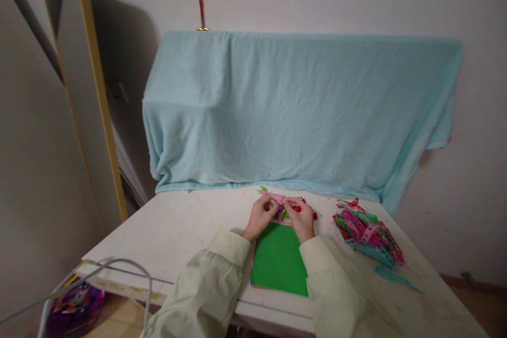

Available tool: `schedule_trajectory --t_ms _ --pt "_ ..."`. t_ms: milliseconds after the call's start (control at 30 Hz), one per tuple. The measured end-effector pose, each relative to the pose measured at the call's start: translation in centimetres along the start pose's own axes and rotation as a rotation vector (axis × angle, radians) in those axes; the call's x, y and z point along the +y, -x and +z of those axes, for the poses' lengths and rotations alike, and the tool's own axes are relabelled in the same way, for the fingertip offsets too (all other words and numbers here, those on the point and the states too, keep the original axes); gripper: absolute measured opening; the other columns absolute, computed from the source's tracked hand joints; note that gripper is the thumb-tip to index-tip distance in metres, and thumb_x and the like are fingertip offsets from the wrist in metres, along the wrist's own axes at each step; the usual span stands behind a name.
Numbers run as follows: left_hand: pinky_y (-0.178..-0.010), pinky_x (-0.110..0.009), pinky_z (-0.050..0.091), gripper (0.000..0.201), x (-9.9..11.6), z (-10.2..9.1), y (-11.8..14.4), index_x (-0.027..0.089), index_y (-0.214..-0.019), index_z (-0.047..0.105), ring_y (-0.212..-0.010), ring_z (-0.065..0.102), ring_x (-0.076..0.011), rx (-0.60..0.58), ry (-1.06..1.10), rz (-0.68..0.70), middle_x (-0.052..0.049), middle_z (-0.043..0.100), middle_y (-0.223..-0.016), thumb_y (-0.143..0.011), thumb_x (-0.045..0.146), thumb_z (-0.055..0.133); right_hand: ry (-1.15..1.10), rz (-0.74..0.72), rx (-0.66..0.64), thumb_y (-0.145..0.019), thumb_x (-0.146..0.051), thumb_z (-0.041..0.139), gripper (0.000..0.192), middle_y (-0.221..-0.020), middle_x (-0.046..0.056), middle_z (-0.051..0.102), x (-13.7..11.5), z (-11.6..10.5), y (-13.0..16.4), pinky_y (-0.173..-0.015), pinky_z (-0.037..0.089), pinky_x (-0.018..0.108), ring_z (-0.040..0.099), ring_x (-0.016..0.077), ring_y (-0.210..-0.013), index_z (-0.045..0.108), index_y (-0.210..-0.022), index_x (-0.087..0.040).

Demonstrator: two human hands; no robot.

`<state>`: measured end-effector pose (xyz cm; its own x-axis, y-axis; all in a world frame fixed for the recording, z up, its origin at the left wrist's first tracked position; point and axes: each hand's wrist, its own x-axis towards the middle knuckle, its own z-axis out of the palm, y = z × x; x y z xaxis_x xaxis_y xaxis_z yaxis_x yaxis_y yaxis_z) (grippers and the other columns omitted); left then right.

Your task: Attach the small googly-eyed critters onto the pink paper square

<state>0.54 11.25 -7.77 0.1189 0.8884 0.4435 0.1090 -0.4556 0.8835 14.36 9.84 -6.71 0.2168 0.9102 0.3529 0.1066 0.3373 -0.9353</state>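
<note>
Between both hands is a small pink piece of paper, pinched by the fingertips just above the table. My left hand grips it from the left, fingers closed. From the right, my right hand pinches its other side, thumb and fingers together. Under and in front of the wrists lies a stack of coloured paper with a green sheet on top. Behind the fingers, partly hidden, sit small red, green and purple pieces, and a small green piece with an eye lies further back.
A pile of punched pink, green, red and blue paper strips lies on the table's right side. A light blue cloth drapes over something at the back. At lower left, a pale cable loops over the table edge near a purple bag.
</note>
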Motion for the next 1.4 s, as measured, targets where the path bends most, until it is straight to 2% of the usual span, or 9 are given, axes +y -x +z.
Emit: schedule_trajectory --t_ms 233,433,633,1133,1400 --pt "-0.055 -0.020 0.040 0.031 -0.13 -0.09 -0.02 0.014 -0.088 0.065 -0.060 0.052 -0.0111 0.024 -0.006 -0.018 -0.003 0.060 -0.074 -0.080 0.043 0.059 0.088 -0.070 0.003 -0.074 -0.045 0.063 0.033 -0.075 0.008 0.070 -0.09 -0.30 0.08 -0.065 0.050 0.031 0.063 0.0212 -0.070 0.069 -0.085 -0.014" --pt "-0.052 -0.020 0.039 0.032 -0.45 -0.02 -0.10 0.014 -0.087 0.064 -0.059 0.053 -0.0110 0.000 0.054 -0.061 -0.002 0.060 -0.074 -0.079 0.044 0.060 0.112 -0.107 0.008 -0.073 -0.045 0.063 0.031 -0.074 0.006 0.070 -0.37 -0.39 0.15 -0.064 0.049 0.030 0.063 0.0202 -0.068 0.070 -0.083 -0.016" --pt "-0.050 -0.019 0.038 0.030 -0.43 -0.08 -0.14 0.014 -0.087 0.063 -0.056 0.052 -0.0105 0.008 0.090 -0.078 -0.001 0.059 -0.068 -0.080 0.043 0.059 0.124 -0.108 0.018 -0.073 -0.043 0.063 0.029 -0.073 0.006 0.069 -0.23 -0.29 0.15 -0.063 0.048 0.029 0.062 0.0195 -0.067 0.070 -0.082 -0.017" --pt "-0.054 -0.021 0.039 0.023 -0.71 -0.10 0.02 0.014 -0.079 0.063 -0.061 0.054 -0.0117 0.005 0.039 -0.060 -0.001 0.060 -0.071 -0.079 0.036 0.060 0.115 -0.097 0.020 -0.072 -0.043 0.065 0.029 -0.074 0.006 0.070 -0.16 -0.29 0.07 -0.063 0.048 0.029 0.063 0.0201 -0.067 0.070 -0.083 -0.017" --pt "-0.055 -0.020 0.037 0.029 -0.75 -0.06 -0.19 0.013 -0.079 0.065 -0.062 0.053 -0.0117 0.011 0.059 -0.065 -0.003 0.061 -0.077 -0.079 0.042 0.060 0.123 -0.089 0.011 -0.073 -0.044 0.064 0.029 -0.073 0.006 0.070 0.02 -0.33 0.04 -0.063 0.047 0.029 0.063 0.0197 -0.066 0.070 -0.083 -0.016"
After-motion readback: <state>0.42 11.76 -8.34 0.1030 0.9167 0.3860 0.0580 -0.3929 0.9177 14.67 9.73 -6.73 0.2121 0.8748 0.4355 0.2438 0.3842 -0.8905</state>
